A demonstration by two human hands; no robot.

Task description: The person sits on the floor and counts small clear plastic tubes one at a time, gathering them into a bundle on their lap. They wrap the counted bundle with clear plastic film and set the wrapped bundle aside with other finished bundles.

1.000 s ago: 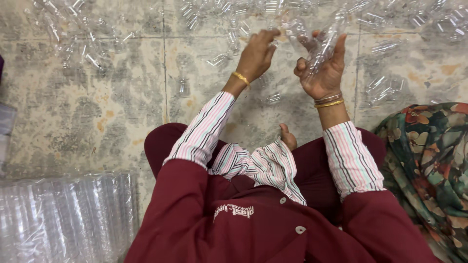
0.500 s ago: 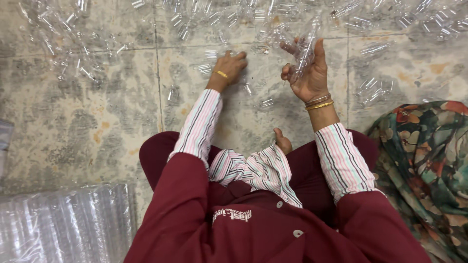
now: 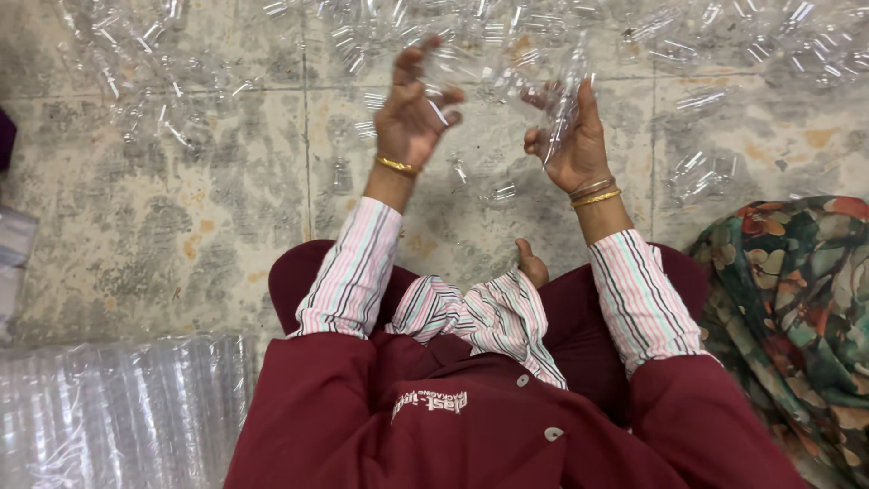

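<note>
Right hand [image 3: 572,136] grips clear plastic pieces [image 3: 554,95]; left hand [image 3: 412,113] hovers beside

Clear plastic pieces [image 3: 507,36] strewn on tiled floor run off top edge; shapes too see-through & blurred to tell apart. Piece [image 3: 559,100] in right hand [image 3: 572,145]: outline unclear. Left hand [image 3: 412,113] fingertips motion-blurred; whether it holds anything can't be told. Plastic-wrapped bundle [image 3: 118,417] cut off bottom-left. Patterned cloth [image 3: 797,308] cut off at right.
</note>
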